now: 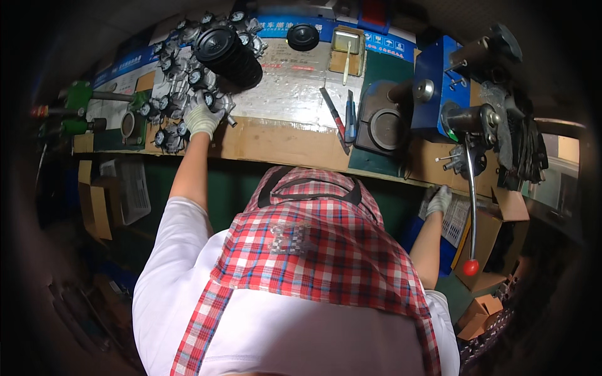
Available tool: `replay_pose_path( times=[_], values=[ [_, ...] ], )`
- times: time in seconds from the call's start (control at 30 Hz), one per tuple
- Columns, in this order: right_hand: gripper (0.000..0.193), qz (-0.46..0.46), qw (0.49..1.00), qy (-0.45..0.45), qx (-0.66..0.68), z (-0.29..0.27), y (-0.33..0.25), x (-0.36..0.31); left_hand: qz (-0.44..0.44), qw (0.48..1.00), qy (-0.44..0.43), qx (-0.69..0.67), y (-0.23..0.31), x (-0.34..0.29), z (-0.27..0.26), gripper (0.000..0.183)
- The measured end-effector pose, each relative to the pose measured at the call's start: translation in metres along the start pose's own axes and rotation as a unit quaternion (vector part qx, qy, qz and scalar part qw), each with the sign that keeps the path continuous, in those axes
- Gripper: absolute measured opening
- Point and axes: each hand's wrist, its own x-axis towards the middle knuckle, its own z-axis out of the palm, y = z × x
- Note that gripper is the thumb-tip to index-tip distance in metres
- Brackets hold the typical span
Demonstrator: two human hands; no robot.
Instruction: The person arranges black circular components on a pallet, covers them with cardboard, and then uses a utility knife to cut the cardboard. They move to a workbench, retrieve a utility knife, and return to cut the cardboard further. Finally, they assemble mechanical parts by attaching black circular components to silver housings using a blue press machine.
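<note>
My left hand (201, 119), in a white knitted glove, has its fingers closed around a silvery cast-metal part (221, 105) with a round dark cap and a short pipe stub. Several similar metal parts (170, 103) crowd the bench beside and beyond it. A tall stack of black ribbed rubber discs (229, 55) leans just past this hand. My right hand (439, 200), gloved too, is low at the bench's front edge on the right, beside a light slotted plastic tray (456, 222). Its fingers are curled; what they hold, if anything, is hidden.
A blue press (433, 88) with a red-knobbed lever (471, 207) stands at the right. Left of it are a dark round-faced fixture (385, 128), a blue utility knife (350, 118) and a brush (347, 62) on a tray. A green clamp device (78, 106) sits far left.
</note>
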Motion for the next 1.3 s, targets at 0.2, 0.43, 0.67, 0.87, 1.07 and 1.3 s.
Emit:
replay_pose_path(
  times=[0.2,0.43,0.67,0.87,1.07,1.3],
  values=[
    [0.032,0.03,0.978,-0.117,-0.169,0.038,0.043,-0.115,0.028,0.996,-0.045,-0.076,0.024,0.04,-0.008,0.066],
    [0.039,-0.205,0.82,-0.251,-0.473,0.169,0.005,-0.218,0.309,0.922,-0.076,-0.22,0.061,-0.022,0.0,0.066],
    [0.035,-0.304,0.788,-0.284,-0.454,0.344,-0.055,-0.211,0.315,0.893,-0.133,-0.293,0.093,-0.061,-0.022,0.099],
    [0.042,-0.297,0.808,-0.112,-0.497,0.462,-0.069,-0.13,0.326,0.904,-0.209,-0.183,0.056,-0.054,0.046,0.122],
    [0.042,-0.236,0.781,-0.113,-0.567,0.497,-0.079,-0.107,0.426,0.873,-0.128,-0.199,0.113,-0.053,0.084,0.105],
    [0.022,-0.226,0.906,-0.229,-0.276,0.432,-0.095,-0.139,0.244,0.564,-0.395,-0.683,0.176,-0.031,0.067,0.049]
  ],
)
